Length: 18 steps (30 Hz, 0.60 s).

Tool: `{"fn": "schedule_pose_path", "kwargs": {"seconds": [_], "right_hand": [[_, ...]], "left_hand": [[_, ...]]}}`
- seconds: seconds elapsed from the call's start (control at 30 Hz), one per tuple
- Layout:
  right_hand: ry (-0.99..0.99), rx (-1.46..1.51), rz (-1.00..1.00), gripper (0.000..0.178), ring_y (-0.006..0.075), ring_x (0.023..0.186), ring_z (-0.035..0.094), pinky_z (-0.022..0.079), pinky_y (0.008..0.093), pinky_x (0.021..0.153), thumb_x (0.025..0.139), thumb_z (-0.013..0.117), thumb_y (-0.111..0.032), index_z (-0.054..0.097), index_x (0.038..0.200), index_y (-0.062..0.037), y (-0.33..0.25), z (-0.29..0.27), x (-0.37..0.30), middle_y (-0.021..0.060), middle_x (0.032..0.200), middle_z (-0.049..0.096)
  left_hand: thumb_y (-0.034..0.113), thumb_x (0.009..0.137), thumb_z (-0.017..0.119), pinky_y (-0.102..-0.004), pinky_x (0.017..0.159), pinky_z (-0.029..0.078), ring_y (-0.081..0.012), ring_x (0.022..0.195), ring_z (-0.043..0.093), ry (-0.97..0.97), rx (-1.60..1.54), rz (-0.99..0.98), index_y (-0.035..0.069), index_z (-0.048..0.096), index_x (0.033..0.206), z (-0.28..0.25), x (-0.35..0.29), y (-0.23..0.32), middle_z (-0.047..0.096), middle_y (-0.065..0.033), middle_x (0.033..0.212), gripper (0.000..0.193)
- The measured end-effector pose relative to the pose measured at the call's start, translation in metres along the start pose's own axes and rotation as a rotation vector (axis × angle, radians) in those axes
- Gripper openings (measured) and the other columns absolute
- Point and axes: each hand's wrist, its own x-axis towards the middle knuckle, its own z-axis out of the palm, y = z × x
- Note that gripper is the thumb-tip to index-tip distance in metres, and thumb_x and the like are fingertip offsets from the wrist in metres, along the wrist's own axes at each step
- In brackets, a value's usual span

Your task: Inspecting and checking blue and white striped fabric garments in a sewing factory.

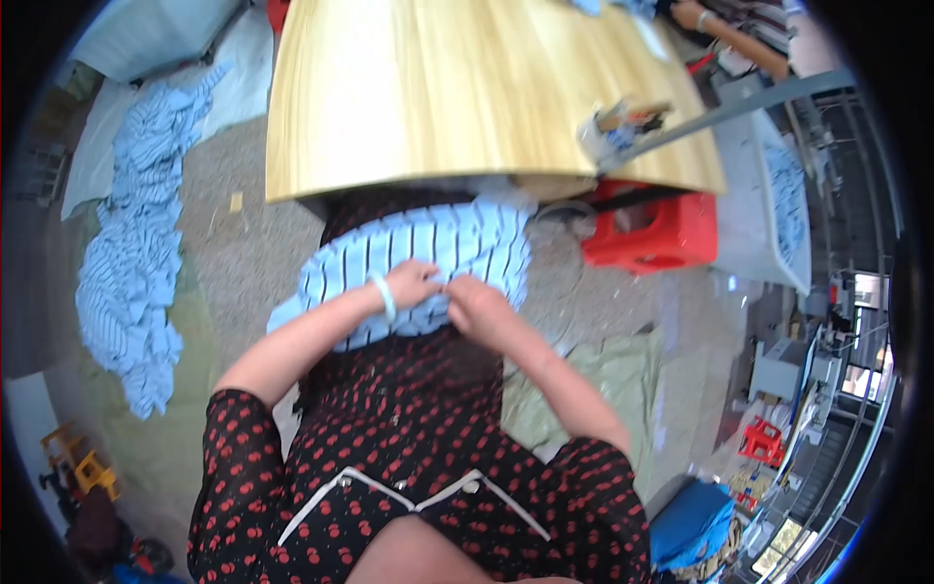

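Right in the middle now, both hands together over the lap! Pinching striped cloth (379,248) with left hand (411,283), fingers drawn in narrow, tips bent down onto the fabric. Meeting it from the other side with right hand (475,307), thumb and fingers narrow too, holding the same cloth, tips just beside those of the left. Cannot make out the exact fold or edge between them, too small and blurred. Spread across the lap, that cloth: light blue with dark stripes, bunched and creased, reaching up close to the near edge of the desk (438,92). Resting on a black dress (413,389) with a red print. Wearing a pale band (384,298) on the left wrist.

Over to the desk, pale wood grain, and near its right front corner a small container (593,141) of tools, with a long grey bar (725,119) slanting past. Just below, partly under the desk, a red stool (650,243). Away on the left, down on the floor, a long crumpled heap (136,243) of similar striped fabric. More of it on the far right, inside a white bin (744,200). And at the top right, beyond the desk, another person's hand (690,15).
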Motion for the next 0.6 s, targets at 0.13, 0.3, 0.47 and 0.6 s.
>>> {"fn": "schedule_pose_path", "kwargs": {"seconds": [0.13,0.3,0.47,0.6], "right_hand": [[-0.017,-0.076,-0.061,0.011,0.0312,0.072,0.052,0.043,0.0382,0.062,0.070,0.053,-0.004,0.053,0.081,-0.0034,-0.003,-0.004,-0.002,0.0137,0.074,0.051],[0.006,-0.114,-0.028,0.009,0.0314,0.074,0.053,0.044,0.0393,0.062,0.075,0.051,-0.007,0.052,0.083,-0.0044,-0.010,-0.008,0.003,0.0132,0.075,0.053],[0.015,-0.106,-0.090,0.011,0.0324,0.076,0.054,0.044,0.0390,0.063,0.075,0.051,-0.005,0.053,0.086,-0.0041,-0.001,-0.001,0.004,0.0142,0.078,0.054],[0.019,-0.087,-0.070,0.015,0.0324,0.079,0.054,0.044,0.0386,0.066,0.074,0.050,-0.002,0.053,0.088,-0.0031,-0.003,0.000,0.001,0.0152,0.082,0.054]], "left_hand": [[0.024,0.071,0.060,-0.0337,0.054,0.042,-0.0215,0.058,0.054,-0.072,-0.150,-0.135,0.001,0.060,0.072,0.000,0.001,0.009,0.058,-0.0159,0.065,0.022],[0.024,0.071,0.060,-0.0306,0.051,0.041,-0.0142,0.054,0.051,-0.085,-0.221,-0.173,0.001,0.061,0.070,-0.002,0.005,0.002,0.057,-0.0111,0.059,0.023],[0.028,0.074,0.056,-0.0387,0.063,0.044,-0.0315,0.069,0.057,-0.044,0.128,-0.060,0.004,0.062,0.072,-0.003,0.003,0.005,0.060,-0.0172,0.075,0.025],[0.024,0.076,0.049,-0.0416,0.076,0.044,-0.0357,0.085,0.056,-0.019,0.317,-0.125,0.003,0.062,0.080,0.003,-0.005,0.025,0.060,-0.0206,0.087,0.025]]}}
